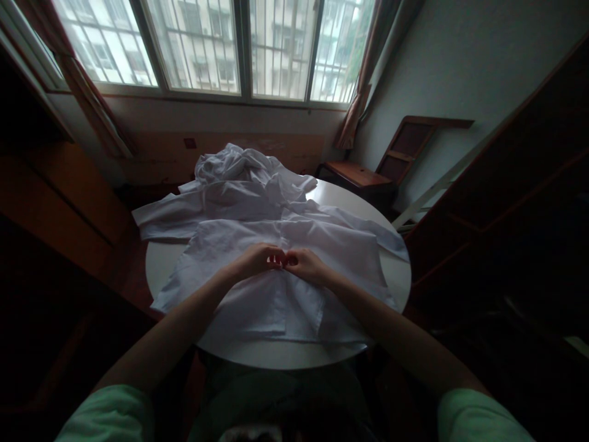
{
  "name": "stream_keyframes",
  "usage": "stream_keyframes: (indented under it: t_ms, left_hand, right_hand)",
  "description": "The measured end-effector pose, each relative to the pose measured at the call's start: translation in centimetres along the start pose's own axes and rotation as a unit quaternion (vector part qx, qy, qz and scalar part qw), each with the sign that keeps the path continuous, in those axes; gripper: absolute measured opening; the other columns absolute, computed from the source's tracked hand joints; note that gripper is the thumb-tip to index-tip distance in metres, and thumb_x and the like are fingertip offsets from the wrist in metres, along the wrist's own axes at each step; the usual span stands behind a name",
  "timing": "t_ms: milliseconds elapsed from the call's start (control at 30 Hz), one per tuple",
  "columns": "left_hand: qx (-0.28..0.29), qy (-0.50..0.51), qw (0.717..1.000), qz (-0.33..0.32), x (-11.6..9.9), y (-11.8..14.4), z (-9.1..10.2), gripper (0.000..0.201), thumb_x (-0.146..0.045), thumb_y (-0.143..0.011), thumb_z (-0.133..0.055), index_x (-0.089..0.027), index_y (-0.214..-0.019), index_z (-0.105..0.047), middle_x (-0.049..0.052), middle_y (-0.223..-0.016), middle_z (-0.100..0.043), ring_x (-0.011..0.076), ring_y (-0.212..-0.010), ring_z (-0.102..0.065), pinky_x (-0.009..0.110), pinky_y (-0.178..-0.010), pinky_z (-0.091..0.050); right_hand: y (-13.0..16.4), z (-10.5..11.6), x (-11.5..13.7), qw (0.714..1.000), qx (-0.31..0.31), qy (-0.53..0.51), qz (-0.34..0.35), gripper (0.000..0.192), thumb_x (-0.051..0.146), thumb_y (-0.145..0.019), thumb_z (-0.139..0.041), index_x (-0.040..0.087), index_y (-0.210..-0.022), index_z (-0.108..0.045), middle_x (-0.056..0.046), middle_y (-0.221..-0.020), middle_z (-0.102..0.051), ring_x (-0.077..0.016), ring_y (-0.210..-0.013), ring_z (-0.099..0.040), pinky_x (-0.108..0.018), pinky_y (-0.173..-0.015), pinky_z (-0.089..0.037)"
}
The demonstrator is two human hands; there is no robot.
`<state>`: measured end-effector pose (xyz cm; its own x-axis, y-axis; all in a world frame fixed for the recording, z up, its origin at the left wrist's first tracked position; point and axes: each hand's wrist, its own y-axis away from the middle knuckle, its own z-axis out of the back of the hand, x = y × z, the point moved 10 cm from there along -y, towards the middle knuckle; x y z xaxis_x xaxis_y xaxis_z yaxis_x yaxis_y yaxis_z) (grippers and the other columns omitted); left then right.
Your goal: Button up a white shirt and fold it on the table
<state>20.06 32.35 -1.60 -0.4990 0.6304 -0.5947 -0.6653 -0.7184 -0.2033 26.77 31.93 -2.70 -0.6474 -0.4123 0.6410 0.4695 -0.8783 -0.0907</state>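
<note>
Together, left hand [258, 259] and right hand [306, 265] pinch one white shirt [230, 245] at its front. A crumpled white pile [239, 164] lies behind on the round white tabletop [162, 261], below barred windows [216, 46].

No readable text, label, brand or number anywhere you look: white shirt [276, 270], round table [161, 261], wall, window all bare of lettering.

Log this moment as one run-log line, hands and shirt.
left hand: pinching white shirt front at centre | right hand: same, touching left | shirt: flat on round table | crumpled white clothes: behind
</note>
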Motion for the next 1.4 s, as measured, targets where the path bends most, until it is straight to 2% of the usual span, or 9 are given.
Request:
stream_keyframes:
  t_ms: [167,367,600,867,1067,1400]
  left_hand:
    - [0.021,-0.047,0.998,-0.04,-0.7,0.2,-0.2,0.008,-0.017,-0.074,-0.059,-0.018,-0.077,-0.067,0.001,-0.073,-0.062,0.0103,-0.064,-0.052,0.02,-0.059,-0.034]
    - [0.009,-0.066,0.995,-0.069,-1.0,0.5,0.0,0.012,-0.022,-0.078,-0.059,-0.019,-0.087,-0.066,0.003,-0.084,-0.062,0.0109,-0.072,-0.056,0.019,-0.064,-0.038]
    - [0.005,-0.146,0.984,-0.099,-2.2,0.6,0.3,0.011,-0.026,-0.078,-0.061,-0.019,-0.083,-0.067,0.002,-0.083,-0.063,0.011,-0.072,-0.056,0.019,-0.063,-0.037]
    - [-0.002,-0.142,0.982,-0.123,-3.0,0.5,0.3,0.01,-0.021,-0.078,-0.061,-0.015,-0.073,-0.067,0.003,-0.074,-0.063,0.0099,-0.067,-0.056,0.018,-0.062,-0.039]
    - [-0.017,-0.132,0.983,-0.123,-2.9,0.5,0.5,0.009,-0.021,-0.076,-0.062,-0.015,-0.071,-0.067,0.002,-0.07,-0.062,0.0092,-0.064,-0.055,0.018,-0.06,-0.038]
    - [-0.013,-0.135,0.98,-0.148,-3.0,0.6,0.1,0.013,-0.019,-0.079,-0.058,-0.015,-0.07,-0.066,0.003,-0.07,-0.061,0.0092,-0.064,-0.054,0.018,-0.06,-0.039]
  right_hand:
    - [-0.3,-0.3,-0.5,1.0,0.017,-0.018,-0.01,0.014,0.025,-0.074,-0.055,0.013,-0.071,-0.063,0.001,-0.061,-0.055,-0.0074,-0.054,-0.043,-0.02,-0.051,-0.027]
    - [-0.5,-0.8,-1.5,0.998,0.027,-0.045,-0.024,0.019,0.03,-0.074,-0.055,0.013,-0.074,-0.064,0.001,-0.062,-0.056,-0.0075,-0.055,-0.044,-0.019,-0.051,-0.029]
    - [-0.7,-0.9,-1.9,0.996,0.037,-0.071,-0.03,0.016,0.025,-0.072,-0.056,0.012,-0.074,-0.064,0.0,-0.063,-0.057,-0.0089,-0.058,-0.047,-0.019,-0.052,-0.031]
    - [-0.7,-1.1,-1.9,0.995,0.045,-0.085,-0.028,0.015,0.024,-0.072,-0.056,0.012,-0.075,-0.064,0.001,-0.063,-0.055,-0.0086,-0.057,-0.045,-0.019,-0.052,-0.031]
    - [-0.6,-0.8,-1.7,0.997,0.041,-0.055,-0.028,0.011,0.018,-0.071,-0.055,0.012,-0.075,-0.064,0.002,-0.061,-0.052,-0.0077,-0.056,-0.043,-0.019,-0.051,-0.03]
    - [-0.7,-0.8,-1.4,0.999,0.045,-0.027,-0.014,0.013,0.018,-0.073,-0.052,0.013,-0.076,-0.064,0.001,-0.064,-0.056,-0.0082,-0.057,-0.046,-0.019,-0.053,-0.031]
